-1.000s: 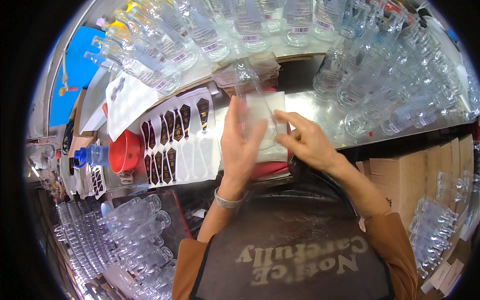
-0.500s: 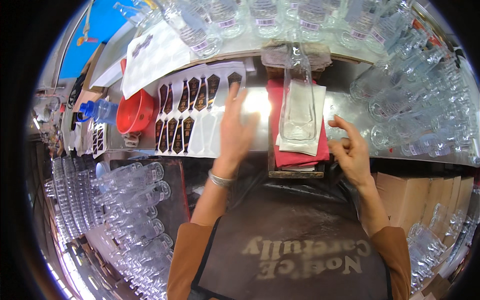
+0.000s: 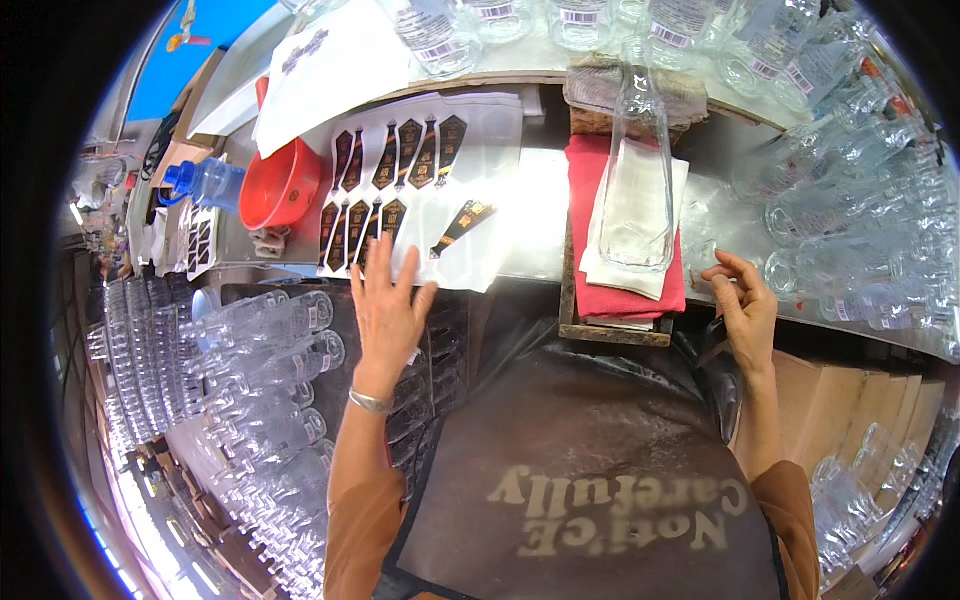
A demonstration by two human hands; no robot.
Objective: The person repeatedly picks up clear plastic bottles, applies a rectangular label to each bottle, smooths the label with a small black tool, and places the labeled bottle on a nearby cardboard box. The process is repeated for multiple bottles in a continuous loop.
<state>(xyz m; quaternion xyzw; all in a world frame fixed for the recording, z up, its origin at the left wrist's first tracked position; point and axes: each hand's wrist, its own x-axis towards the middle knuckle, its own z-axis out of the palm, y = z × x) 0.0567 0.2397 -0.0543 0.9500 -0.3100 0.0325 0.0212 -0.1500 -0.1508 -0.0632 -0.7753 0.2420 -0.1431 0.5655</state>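
Steel table [image 3: 545, 215] spans twelve o'clock, carrying a white label sheet [image 3: 492, 160] at eleven and a glass bottle [image 3: 642, 185] lying on white cloth [image 3: 607, 232] at two, with the left hand [image 3: 390, 315] at nine, fingers spread over the sheet's edge, right hand [image 3: 745, 310] at three, fingers loosely curled, and one dark label [image 3: 465, 228] aslant toward twelve.
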